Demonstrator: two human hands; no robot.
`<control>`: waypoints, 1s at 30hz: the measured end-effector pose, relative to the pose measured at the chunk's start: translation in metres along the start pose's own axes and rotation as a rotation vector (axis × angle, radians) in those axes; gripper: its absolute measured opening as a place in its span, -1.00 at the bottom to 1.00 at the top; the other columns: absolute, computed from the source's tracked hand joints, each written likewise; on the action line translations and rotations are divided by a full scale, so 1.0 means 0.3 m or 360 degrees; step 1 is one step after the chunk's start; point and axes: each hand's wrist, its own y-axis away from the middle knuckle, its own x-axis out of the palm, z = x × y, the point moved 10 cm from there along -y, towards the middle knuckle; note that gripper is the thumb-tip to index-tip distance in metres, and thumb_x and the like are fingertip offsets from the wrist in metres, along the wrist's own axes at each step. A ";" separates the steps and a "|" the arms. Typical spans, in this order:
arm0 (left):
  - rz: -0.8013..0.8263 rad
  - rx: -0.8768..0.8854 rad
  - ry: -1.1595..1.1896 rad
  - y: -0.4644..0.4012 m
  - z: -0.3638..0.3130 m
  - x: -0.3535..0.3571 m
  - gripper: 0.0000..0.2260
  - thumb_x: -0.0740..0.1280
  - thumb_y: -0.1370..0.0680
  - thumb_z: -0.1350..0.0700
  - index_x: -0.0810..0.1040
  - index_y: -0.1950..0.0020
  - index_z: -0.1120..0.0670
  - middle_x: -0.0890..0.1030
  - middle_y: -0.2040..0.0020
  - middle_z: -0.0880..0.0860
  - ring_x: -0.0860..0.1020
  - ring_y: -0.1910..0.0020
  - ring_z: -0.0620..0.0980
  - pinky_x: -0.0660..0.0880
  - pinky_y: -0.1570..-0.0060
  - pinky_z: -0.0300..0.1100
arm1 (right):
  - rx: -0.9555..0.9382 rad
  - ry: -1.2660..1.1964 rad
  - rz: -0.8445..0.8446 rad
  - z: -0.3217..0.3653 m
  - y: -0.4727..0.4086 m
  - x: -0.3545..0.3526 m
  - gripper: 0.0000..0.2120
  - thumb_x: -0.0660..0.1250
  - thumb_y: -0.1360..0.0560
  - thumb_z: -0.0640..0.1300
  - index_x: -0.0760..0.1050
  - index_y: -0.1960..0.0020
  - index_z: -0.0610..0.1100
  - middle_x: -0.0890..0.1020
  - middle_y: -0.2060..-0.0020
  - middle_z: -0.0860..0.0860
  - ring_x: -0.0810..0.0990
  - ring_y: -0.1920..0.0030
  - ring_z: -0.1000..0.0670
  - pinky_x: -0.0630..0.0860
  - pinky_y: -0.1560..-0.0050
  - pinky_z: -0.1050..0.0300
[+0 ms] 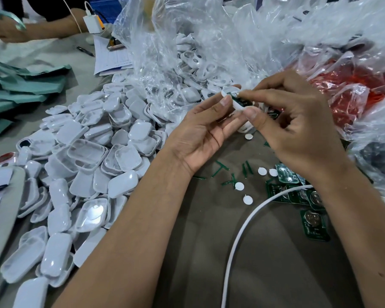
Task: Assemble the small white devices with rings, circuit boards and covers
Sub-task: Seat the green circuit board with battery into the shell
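The bench is spread with a large heap of white covers on the left, and clear plastic bags are piled behind. Green circuit boards are laid at the right, near small white discs. Above the bench, a small white device holding a green board is pinched by the left hand and the right hand, both grips closed on it.
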 end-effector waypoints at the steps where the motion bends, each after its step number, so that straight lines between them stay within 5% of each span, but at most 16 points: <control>1: -0.0004 0.0029 -0.0004 0.000 -0.012 0.001 -0.75 0.25 -0.61 0.34 0.47 -0.29 0.32 0.57 -0.15 0.27 0.68 -0.05 0.17 0.66 -0.11 0.00 | 0.0011 -0.0032 0.0014 0.001 0.001 0.004 -0.68 0.39 -0.64 0.01 0.62 -0.34 -0.08 0.58 -0.12 -0.02 0.55 -0.05 0.08 0.41 0.03 0.30; 6: 0.0004 0.0252 0.0142 0.031 -0.166 -0.025 -0.75 0.30 -0.57 0.33 0.50 -0.21 0.42 0.56 -0.25 0.40 0.57 -0.28 0.35 0.59 -0.21 0.12 | 0.0095 -0.0240 0.0103 0.012 0.014 0.040 -0.48 0.29 -0.64 0.19 0.43 -0.53 -0.01 0.58 -0.24 0.12 0.61 -0.13 0.06 0.65 0.01 -0.05; 10: 0.0027 0.0469 0.0313 0.091 -0.333 -0.077 -0.87 0.35 -0.51 0.35 0.61 0.02 0.42 0.61 -0.08 0.42 0.63 -0.12 0.37 0.60 -0.21 0.15 | 0.0140 -0.0231 0.0311 0.045 0.025 0.163 -0.64 0.42 -0.59 0.07 0.59 -0.34 0.00 0.63 -0.12 0.14 0.64 -0.05 0.10 0.55 0.07 0.26; 13: -0.0089 0.0602 0.0363 0.121 -0.397 -0.128 -0.79 0.40 -0.45 0.37 0.54 -0.07 0.36 0.55 -0.23 0.44 0.63 -0.13 0.37 0.56 -0.27 0.14 | 0.0009 0.0034 0.0575 0.087 0.025 0.284 -0.78 0.51 -0.54 -0.08 0.70 -0.16 -0.07 0.65 -0.06 0.06 0.63 -0.04 0.04 0.55 -0.10 0.06; 16: -0.0165 0.0667 0.0406 0.128 -0.417 -0.161 -0.76 0.39 -0.46 0.36 0.50 -0.11 0.30 0.45 -0.42 0.40 0.59 -0.21 0.37 0.53 -0.31 0.10 | -0.0145 0.0198 0.0675 0.150 -0.013 0.369 -0.69 0.47 -0.56 -0.09 0.64 -0.29 -0.05 0.61 -0.19 0.03 0.62 -0.14 -0.06 0.54 -0.19 -0.06; 19: -0.0131 0.0656 0.0425 0.123 -0.411 -0.162 -0.80 0.38 -0.50 0.35 0.51 -0.11 0.29 0.50 -0.34 0.42 0.57 -0.26 0.38 0.56 -0.27 0.09 | -0.0239 0.0557 0.0779 0.184 -0.057 0.454 -0.56 0.42 -0.59 -0.01 0.49 -0.46 0.05 0.51 -0.34 0.04 0.56 -0.28 -0.16 0.56 -0.16 -0.09; 23: -0.0073 0.0623 0.0430 0.116 -0.397 -0.155 -0.81 0.36 -0.52 0.36 0.49 -0.12 0.29 0.55 -0.21 0.42 0.61 -0.17 0.42 0.61 -0.20 0.09 | -0.0305 0.0769 0.0795 0.191 -0.086 0.476 -0.66 0.40 -0.60 0.02 0.55 -0.33 -0.05 0.52 -0.22 -0.01 0.58 -0.19 -0.20 0.57 -0.04 -0.10; 26: -0.0021 0.0588 0.0448 0.101 -0.376 -0.135 -0.85 0.30 -0.57 0.37 0.48 -0.14 0.29 0.55 -0.22 0.41 0.60 -0.18 0.42 0.63 -0.15 0.10 | -0.0331 0.0621 0.0700 0.177 -0.072 0.413 -0.63 0.42 -0.58 0.07 0.57 -0.29 -0.10 0.53 -0.23 0.01 0.53 -0.22 -0.12 0.54 -0.08 -0.04; 30: 0.0023 0.0529 0.0453 0.082 -0.326 -0.089 -0.88 0.25 -0.60 0.38 0.50 -0.11 0.29 0.55 -0.20 0.40 0.58 -0.19 0.42 0.63 -0.15 0.12 | -0.0077 -0.0219 0.0335 0.108 -0.051 0.217 -0.69 0.47 -0.56 -0.01 0.59 -0.26 -0.08 0.61 -0.07 0.20 0.59 -0.11 0.11 0.53 0.02 0.24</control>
